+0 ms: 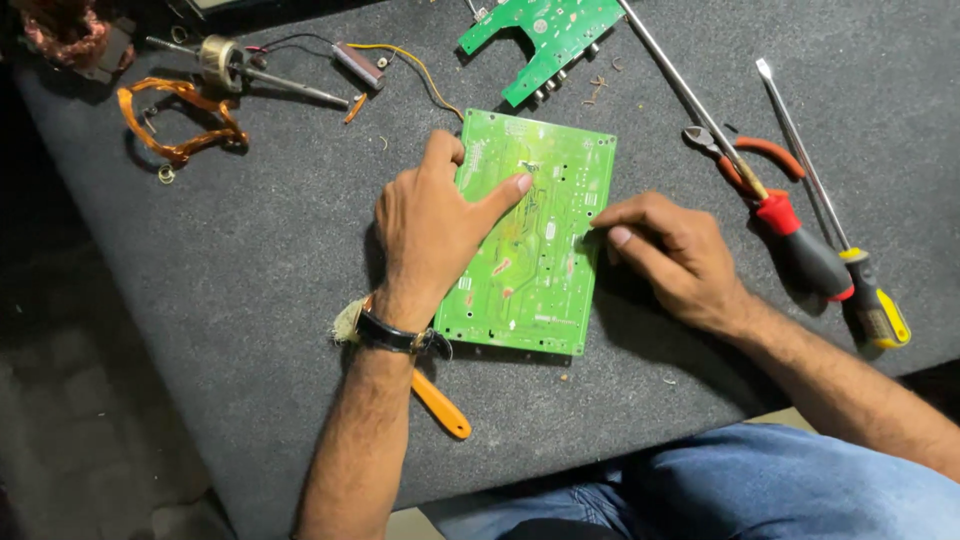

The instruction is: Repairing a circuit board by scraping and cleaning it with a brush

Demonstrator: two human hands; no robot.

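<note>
Head view, near to far. Nearest you, an orange-handled tool (440, 403) lies half under your left forearm at the bench (250, 270) edge; a shift of that arm could knock it off.

Mid-bench, the green circuit board (535, 250) lies flat, solder side up. Your left hand (430, 235) rests on its left edge, fingers spread, forefinger pressing near the centre. Your right hand (665, 250) pinches the board's right edge with narrow fingers. Risk: sharp solder points under the forefinger, and flexing if you press unevenly.

Right of it lie the red-handled screwdriver (790, 235), the yellow-handled screwdriver (870, 305) and red pliers (745, 160), close to your right wrist; a sweep could snag them.

Farthest off sit a second green board (545, 40), orange tape loop (180, 125) and loose wired parts (290, 65).
</note>
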